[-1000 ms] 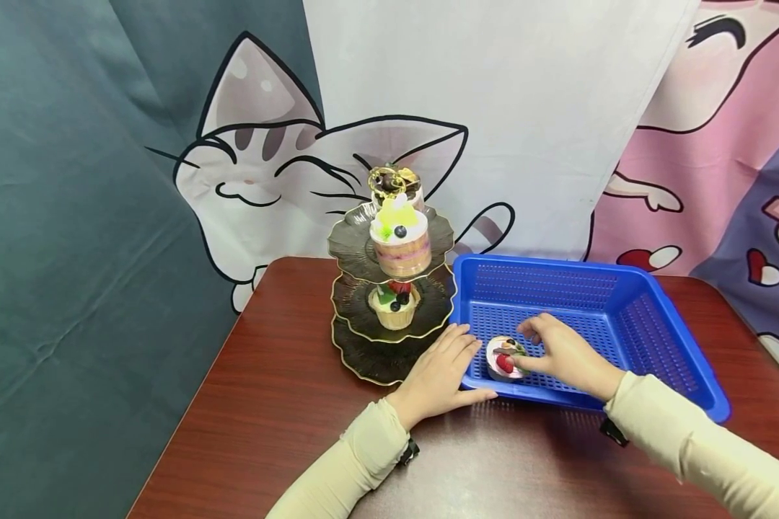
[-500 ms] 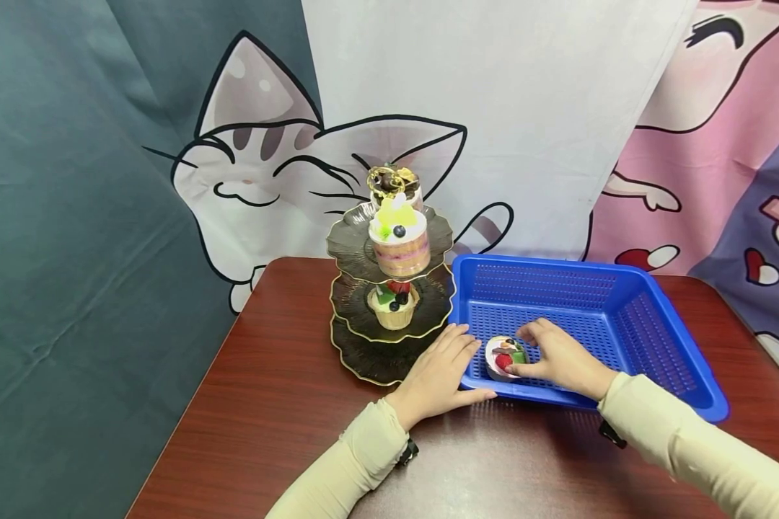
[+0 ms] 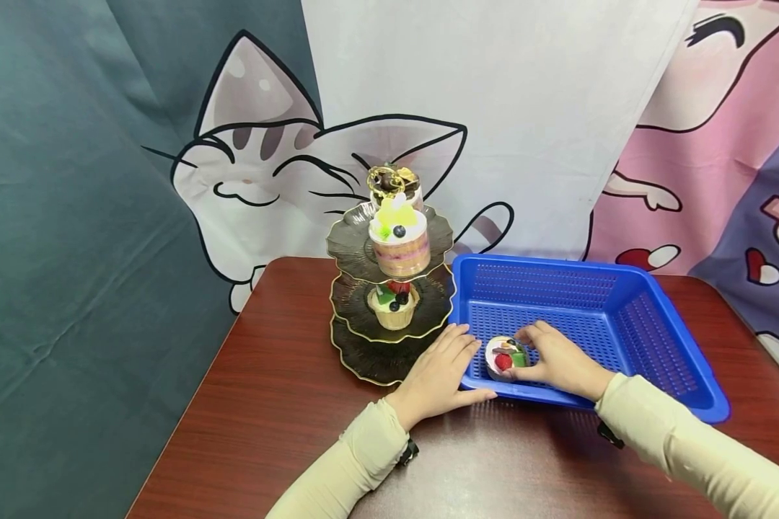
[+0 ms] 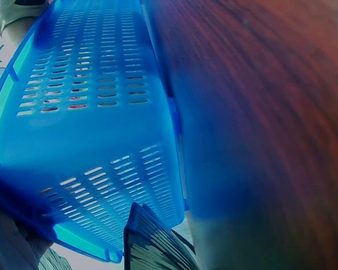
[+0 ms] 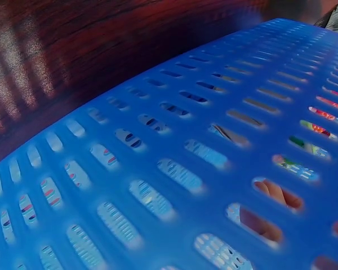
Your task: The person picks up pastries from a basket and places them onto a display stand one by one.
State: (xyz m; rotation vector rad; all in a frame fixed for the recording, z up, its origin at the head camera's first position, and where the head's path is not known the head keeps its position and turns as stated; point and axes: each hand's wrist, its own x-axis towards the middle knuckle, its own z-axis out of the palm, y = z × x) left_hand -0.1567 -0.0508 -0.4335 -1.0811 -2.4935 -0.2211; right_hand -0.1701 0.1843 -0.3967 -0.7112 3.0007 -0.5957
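Note:
In the head view a small round cake [image 3: 503, 356], topped with white cream, a red berry and green pieces, sits in the near left corner of the blue plastic basket [image 3: 539, 282]. My right hand [image 3: 555, 362] reaches into the basket and pinches the cake's right side, thumb in front and fingers behind. My left hand [image 3: 436, 371] rests on the basket's near left corner with its fingers stretched out. Through the slots in the right wrist view, red and green bits of the cake [image 5: 318, 129] and parts of fingers show. The cake's underside is hidden.
Left of the basket stands a dark, gold-edged tiered stand [image 3: 353, 355]. Its top tier carries a yellow-topped layered cake [image 3: 402, 252] and a chocolate-topped cake [image 3: 399, 184]; a fruit tart [image 3: 392, 311] is on the middle tier. A printed curtain [image 3: 526, 108] hangs behind the wooden table [image 3: 247, 418].
My right hand has come slightly down and left, its thumb and fingers closing in on the cake. The left hand, basket and stand have stayed in place.

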